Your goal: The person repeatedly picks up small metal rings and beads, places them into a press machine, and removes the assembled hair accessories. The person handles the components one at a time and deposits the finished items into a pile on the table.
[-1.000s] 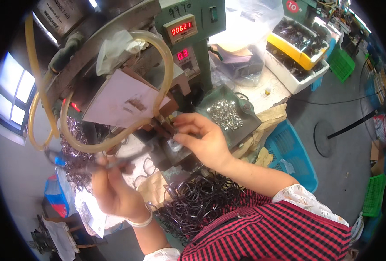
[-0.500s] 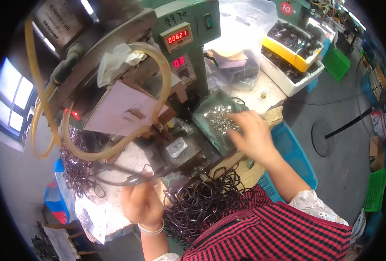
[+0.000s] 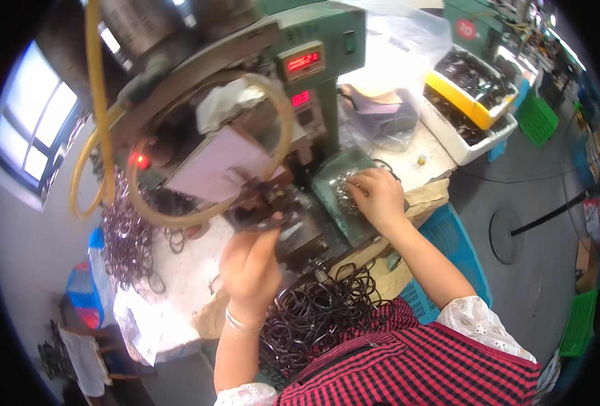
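My left hand [image 3: 251, 271], a bracelet at its wrist, is raised to the green press [image 3: 330, 40]. Its fingers are closed on a thin black loop [image 3: 288, 222], blurred and partly hidden, in front of the press's small work block [image 3: 300, 237]. To the right, my right hand [image 3: 381, 199] dips into a green metal tray [image 3: 362, 231] with its fingertips pinched together. Small shiny metal pieces [image 3: 345, 191] lie in that tray, under and beside the fingers. What the pinch holds, if anything, is hidden. More black loops [image 3: 320, 304] are heaped in front of my body.
A yellowish hose [image 3: 137, 210] curves before a pinkish card [image 3: 212, 166] on the press. Another bundle of dark loops [image 3: 125, 237] hangs left. White and yellow bins [image 3: 472, 145] stand back right, above a blue basket [image 3: 459, 237]. A stand's round base [image 3: 506, 235] is on the floor.
My left hand has moved up and right, bringing the black loop to the press's work block. My right hand has gone from spread fingers over the tray to a pinch among the metal pieces.
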A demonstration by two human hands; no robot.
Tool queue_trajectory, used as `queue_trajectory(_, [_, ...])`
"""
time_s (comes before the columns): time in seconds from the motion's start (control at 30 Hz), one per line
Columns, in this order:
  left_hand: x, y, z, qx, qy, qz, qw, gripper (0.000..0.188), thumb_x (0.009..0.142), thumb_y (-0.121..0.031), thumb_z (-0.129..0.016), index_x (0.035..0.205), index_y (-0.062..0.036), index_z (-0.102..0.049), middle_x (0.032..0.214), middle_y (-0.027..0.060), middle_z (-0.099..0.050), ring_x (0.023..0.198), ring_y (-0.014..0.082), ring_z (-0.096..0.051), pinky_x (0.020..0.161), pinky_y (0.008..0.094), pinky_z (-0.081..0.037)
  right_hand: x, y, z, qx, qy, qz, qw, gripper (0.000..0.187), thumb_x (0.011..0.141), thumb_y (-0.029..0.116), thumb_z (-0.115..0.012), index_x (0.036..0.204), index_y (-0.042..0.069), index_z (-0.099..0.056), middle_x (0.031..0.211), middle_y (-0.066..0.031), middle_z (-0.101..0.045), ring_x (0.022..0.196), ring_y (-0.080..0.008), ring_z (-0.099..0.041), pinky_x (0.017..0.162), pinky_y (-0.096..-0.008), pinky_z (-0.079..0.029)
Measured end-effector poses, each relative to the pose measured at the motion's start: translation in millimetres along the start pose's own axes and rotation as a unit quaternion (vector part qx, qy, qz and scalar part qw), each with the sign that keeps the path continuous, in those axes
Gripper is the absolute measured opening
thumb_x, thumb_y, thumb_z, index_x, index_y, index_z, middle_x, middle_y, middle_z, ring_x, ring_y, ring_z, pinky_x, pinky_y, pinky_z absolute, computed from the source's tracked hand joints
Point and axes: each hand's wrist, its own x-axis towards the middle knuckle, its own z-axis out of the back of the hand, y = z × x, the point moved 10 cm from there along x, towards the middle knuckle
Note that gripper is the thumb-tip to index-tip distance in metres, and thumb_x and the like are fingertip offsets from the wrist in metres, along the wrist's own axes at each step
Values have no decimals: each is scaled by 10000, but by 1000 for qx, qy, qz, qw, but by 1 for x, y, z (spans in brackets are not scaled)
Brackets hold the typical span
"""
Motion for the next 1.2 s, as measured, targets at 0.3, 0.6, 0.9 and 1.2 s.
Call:
queue_trajectory(0.3, [-21,-11,20,-4,-31,78,996,370,809,44,-661,1160,-62,-712,1150,133,-699,803,252,-648,709,352,-512,9,31,-44,-49,88,76,992,74,774,125,-675,806,64,-648,860,-119,-616,870,-350,-610,709,-460,-502])
queue_trajectory(0.6, [-168,266,116,324,-22,425,845,276,891,-238,-715,1060,-21,-733,998,139,-726,933,301,-688,823,385,-531,1,9,8,150,7,-57,987,64,863,79,-711,900,26,-716,828,-131,-690,745,-295,-647,678,-371,-497])
queue_trajectory(0.9, [-197,328,50,305,46,449,839,250,876,-262,-686,874,-19,-741,795,210,-696,767,367,-690,722,451,-524,-18,-19,6,242,18,-157,957,141,896,42,-674,1029,5,-699,885,-93,-712,799,-168,-666,754,-299,-515])
queue_trajectory(1.2, [-205,213,85,130,-16,461,878,186,942,-146,-680,962,24,-753,707,46,-685,596,107,-572,534,265,-425,-60,-39,68,242,-26,-190,951,150,885,10,-685,1030,-9,-714,959,-75,-715,868,-148,-668,812,-270,-512])
